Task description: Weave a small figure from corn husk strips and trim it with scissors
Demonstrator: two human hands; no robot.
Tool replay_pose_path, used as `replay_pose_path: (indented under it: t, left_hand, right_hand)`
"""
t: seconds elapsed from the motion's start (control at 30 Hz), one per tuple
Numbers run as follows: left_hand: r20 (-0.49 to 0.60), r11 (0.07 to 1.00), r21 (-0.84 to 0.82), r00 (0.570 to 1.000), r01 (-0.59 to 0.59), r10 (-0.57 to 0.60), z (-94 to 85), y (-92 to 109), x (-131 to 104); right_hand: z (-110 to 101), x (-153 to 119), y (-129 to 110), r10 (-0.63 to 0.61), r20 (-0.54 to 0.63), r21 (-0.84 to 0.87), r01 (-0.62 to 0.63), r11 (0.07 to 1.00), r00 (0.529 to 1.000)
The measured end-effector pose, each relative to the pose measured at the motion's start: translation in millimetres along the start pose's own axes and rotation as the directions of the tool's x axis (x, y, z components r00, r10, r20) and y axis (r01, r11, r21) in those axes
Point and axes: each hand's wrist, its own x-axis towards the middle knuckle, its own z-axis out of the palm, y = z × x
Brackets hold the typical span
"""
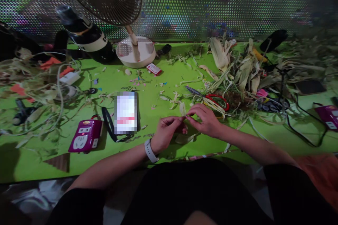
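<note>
Both hands meet over the green table (155,161), pinching a small pale piece of dried corn husk (182,109) that points away from me. My left hand (169,132) has its fingers closed at the lower end of the husk. My right hand (204,119) closes thumb and fingertips on the same spot from the other side. Fingers hide most of the gripped part. Just beyond my right hand lie scissors (218,102) with red handles. Loose husk scraps (174,98) are scattered ahead of my hands.
A phone with a lit screen (126,112) and a purple power strip (86,135) lie to the left. A fan base (136,52) and a dark bottle (92,40) stand behind. Heaped dried husks (245,70) cover the right back, with a black cable (290,123) beside them.
</note>
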Motion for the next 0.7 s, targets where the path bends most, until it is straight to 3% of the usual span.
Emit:
replay_pose_path:
  t: [0.23, 0.43, 0.7]
  left_hand:
    - [0.024, 0.998, 0.021, 0.998, -0.053, 0.053, -1.8, -2.5, 1.3]
    - [0.056, 0.999, 0.005, 0.997, -0.047, 0.046, -5.9, -4.2, 4.7]
    - [0.067, 0.999, 0.007, 0.997, -0.044, 0.044, -5.8, -3.0, 5.9]
  right_hand:
    - [0.4, 3.9, -4.3, 0.3, 0.096, 0.366, -0.314, 0.876, 0.949]
    - [-0.1, 2.2, -5.7, 0.229, 0.052, 0.349, -0.232, 0.908, 0.972]
    - [1.1, 2.1, -3.8, 0.251, 0.062, 0.42, -0.254, 0.871, 0.966]
